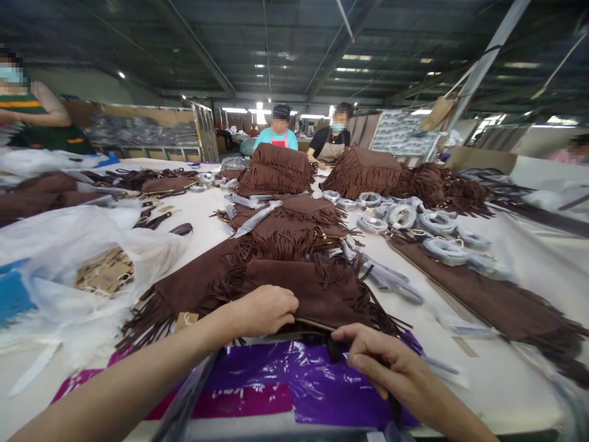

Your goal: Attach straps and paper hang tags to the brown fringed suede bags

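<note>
A brown fringed bag lies before me, its brass-coloured zip edge facing me. My left hand is closed, its curled fingers gripping the bag's near edge just left of the zip. At the zip's right end, the index finger of my right hand touches the bag; the other fingers are bent, and what they hold is partly hidden. Below the right hand hangs a dark strap. Under the bag's front edge lies a shiny purple and magenta plastic packet. A tan tag rests beside my left forearm.
More brown fringed bags are stacked ahead. Plastic-wrapped coiled straps and a long brown piece lie to the right. On the left, a clear plastic bag holds tan tags. Several people stand around the white table.
</note>
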The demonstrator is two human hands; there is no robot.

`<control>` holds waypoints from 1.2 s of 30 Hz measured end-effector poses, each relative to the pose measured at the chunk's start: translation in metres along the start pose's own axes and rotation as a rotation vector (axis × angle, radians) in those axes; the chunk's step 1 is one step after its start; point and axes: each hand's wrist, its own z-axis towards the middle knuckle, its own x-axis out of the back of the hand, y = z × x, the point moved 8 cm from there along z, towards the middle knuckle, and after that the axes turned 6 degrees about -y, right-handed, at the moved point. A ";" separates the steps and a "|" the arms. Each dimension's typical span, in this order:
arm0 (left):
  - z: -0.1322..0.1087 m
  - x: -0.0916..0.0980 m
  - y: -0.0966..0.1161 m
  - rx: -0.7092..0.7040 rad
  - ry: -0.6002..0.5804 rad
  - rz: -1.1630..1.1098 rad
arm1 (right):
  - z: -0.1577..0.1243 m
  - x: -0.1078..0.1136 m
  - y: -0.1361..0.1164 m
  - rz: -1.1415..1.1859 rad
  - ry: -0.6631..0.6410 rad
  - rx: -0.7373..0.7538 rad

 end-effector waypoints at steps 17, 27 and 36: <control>0.023 0.006 -0.074 0.221 0.230 -0.492 | 0.035 -0.019 -0.020 0.161 -0.049 0.027; 0.032 -0.022 -0.104 0.232 0.251 -0.775 | 0.108 -0.078 -0.014 0.429 -0.086 -0.107; -0.035 0.001 -0.085 -0.009 0.330 -0.673 | 0.122 -0.085 0.009 0.650 -0.106 -0.162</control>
